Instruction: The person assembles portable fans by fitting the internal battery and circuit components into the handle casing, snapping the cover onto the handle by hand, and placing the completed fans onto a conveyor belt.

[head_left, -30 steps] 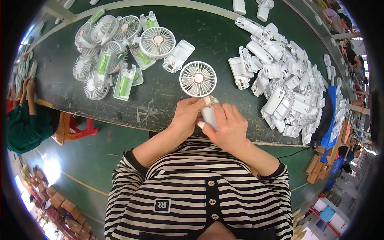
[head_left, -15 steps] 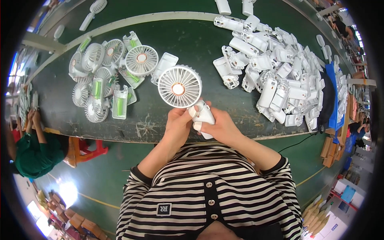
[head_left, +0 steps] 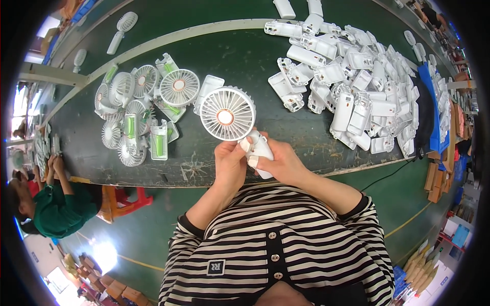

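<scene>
Between my two hands is a white handheld fan [head_left: 227,113], its round grille tipped up and to the left over the table edge. My left hand [head_left: 230,159] closes on the neck just below the grille, thumb pressed against it. Wrapped round the white handle is my right hand [head_left: 282,159], its thumb across the casing. Both thumbs have pale covers on their tips. The lower part of the handle is partly hidden by my fingers. Just beyond the grille lies an open white handle shell [head_left: 208,91].
To the left sits a cluster of fan heads [head_left: 137,109], some with green cells in their open handles. A big heap of white handle casings [head_left: 352,81] covers the right side, near a blue bin [head_left: 433,112]. A co-worker in a green top [head_left: 64,209] sits at the left.
The view has shifted slightly. Both hands keep the same hold on the fan, with little visible movement.
</scene>
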{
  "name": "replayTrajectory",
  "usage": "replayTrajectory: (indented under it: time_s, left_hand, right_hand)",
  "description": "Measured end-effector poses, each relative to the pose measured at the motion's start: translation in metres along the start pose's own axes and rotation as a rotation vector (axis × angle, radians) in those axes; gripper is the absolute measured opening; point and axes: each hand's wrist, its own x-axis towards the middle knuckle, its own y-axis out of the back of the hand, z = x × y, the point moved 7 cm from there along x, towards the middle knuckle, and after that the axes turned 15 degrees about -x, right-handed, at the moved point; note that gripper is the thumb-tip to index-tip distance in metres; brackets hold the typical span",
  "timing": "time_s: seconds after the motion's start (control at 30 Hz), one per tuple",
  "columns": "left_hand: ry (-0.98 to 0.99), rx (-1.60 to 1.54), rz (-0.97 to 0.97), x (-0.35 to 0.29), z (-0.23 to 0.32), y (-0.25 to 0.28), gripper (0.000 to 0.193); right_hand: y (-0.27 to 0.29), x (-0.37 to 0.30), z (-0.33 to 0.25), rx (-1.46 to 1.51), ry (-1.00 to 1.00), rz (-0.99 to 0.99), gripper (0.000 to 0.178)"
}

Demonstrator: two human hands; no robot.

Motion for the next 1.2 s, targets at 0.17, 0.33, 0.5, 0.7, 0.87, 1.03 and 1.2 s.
replayTrajectory:
  time_s: [0.17,0.33,0.5,0.7,0.87,1.03,1.2]
  left_hand:
    - [0.027,0.047,-0.081,0.008,-0.003,0.000,0.037]
    - [0.054,0.098,-0.085,0.009,-0.004,-0.005,0.040]
    - [-0.015,0.128,-0.056,0.011,-0.006,-0.004,0.033]
    - [0.002,0.125,0.003,0.019,-0.004,0.000,0.031]
    - [-0.041,0.073,0.035,0.029,0.010,0.018,0.042]
    - [-0.040,0.506,-0.070,0.010,0.028,0.018,0.031]
    - [-0.189,0.808,-0.031,-0.004,0.044,0.039,0.021]
  right_hand:
    - [0.004,0.001,0.003,0.037,-0.040,0.028,0.032]
    - [0.009,0.002,0.002,0.158,-0.099,0.051,0.025]
    - [0.004,0.007,0.012,0.239,-0.117,0.043,0.023]
    - [0.008,0.013,0.007,0.258,-0.156,0.023,0.025]
    - [0.028,0.038,-0.016,0.299,-0.139,0.021,0.028]
    - [0.114,0.148,-0.072,-0.394,0.082,0.340,0.029]
    - [0.185,0.276,-0.092,-1.297,0.207,0.936,0.021]
